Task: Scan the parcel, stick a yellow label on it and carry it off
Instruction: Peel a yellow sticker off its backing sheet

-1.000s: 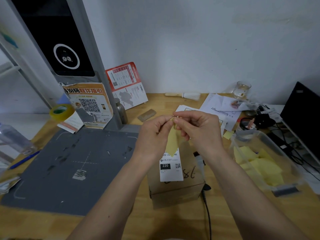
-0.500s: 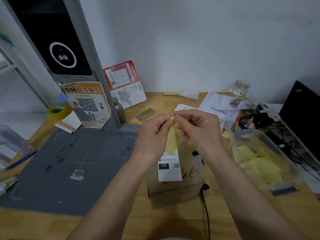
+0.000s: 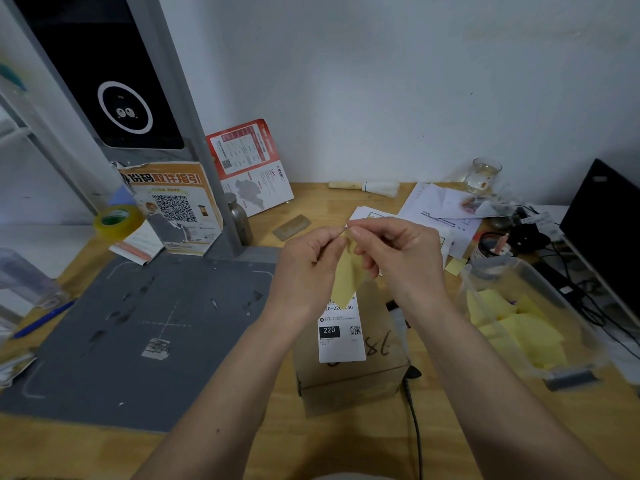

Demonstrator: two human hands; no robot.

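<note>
Little changing since earlier frame: yellow label [image 3: 346, 277] crumpling slightly more between hands. Left hand [image 3: 308, 268] and right hand [image 3: 398, 259] both pinching label's top edge with fingertips, holding it above parcel [image 3: 349, 362]. Parcel sitting on table [image 3: 346, 445], beside grey scan mat [image 3: 138, 327].

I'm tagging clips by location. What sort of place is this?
Probably a parcel pickup or sorting desk. A cardboard parcel with a printed shipping label sits on the wooden desk, beside a grey scanning mat under a camera stand, with a QR-code poster.
</note>
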